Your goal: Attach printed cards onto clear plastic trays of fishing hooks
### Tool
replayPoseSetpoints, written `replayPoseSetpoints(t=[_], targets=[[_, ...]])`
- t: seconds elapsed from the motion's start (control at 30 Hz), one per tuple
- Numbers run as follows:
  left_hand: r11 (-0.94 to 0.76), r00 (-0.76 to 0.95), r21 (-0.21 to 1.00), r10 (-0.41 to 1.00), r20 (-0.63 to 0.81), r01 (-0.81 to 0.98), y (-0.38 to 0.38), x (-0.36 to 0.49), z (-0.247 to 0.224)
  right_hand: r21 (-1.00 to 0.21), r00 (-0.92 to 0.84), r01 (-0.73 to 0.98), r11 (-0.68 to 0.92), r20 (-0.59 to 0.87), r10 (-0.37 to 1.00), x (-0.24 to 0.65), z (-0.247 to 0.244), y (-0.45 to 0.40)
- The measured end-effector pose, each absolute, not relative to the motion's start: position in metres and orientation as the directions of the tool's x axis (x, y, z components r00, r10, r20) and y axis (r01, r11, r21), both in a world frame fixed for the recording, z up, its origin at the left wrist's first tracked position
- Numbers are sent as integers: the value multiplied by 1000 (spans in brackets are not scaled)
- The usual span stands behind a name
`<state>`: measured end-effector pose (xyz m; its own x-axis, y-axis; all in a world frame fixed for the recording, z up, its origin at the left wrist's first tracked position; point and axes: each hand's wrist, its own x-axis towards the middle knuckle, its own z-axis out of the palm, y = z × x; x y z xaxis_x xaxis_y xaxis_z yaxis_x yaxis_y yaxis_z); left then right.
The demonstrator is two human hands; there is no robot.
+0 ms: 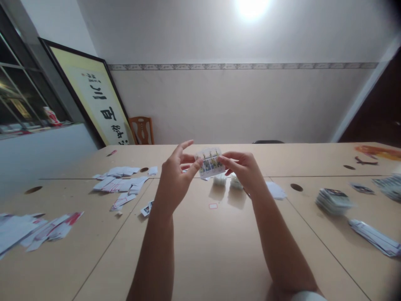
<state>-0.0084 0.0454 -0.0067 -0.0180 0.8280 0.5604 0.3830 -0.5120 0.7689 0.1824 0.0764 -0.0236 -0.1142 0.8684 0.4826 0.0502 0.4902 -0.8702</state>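
Two hands on one small card, held up over the worktop. Left hand pinches the card's left edge, spare fingers fanned out; right hand pinches the right edge, so its long axis runs hand to hand. Left of the card: loose paper slips. Just under it, two little white stacks. Right of it, card piles. No containers anywhere.

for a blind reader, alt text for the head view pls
Both hands, left hand and right hand, hold a small printed card above a tan table. Loose paper slips lie left, card stacks right.
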Motion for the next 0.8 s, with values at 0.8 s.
replayPoseSetpoints(t=[0.8], targets=[[-580,105,665,785,611,470,55,-4,-9,-849,-67,68,525,521,851,173,-29,73]])
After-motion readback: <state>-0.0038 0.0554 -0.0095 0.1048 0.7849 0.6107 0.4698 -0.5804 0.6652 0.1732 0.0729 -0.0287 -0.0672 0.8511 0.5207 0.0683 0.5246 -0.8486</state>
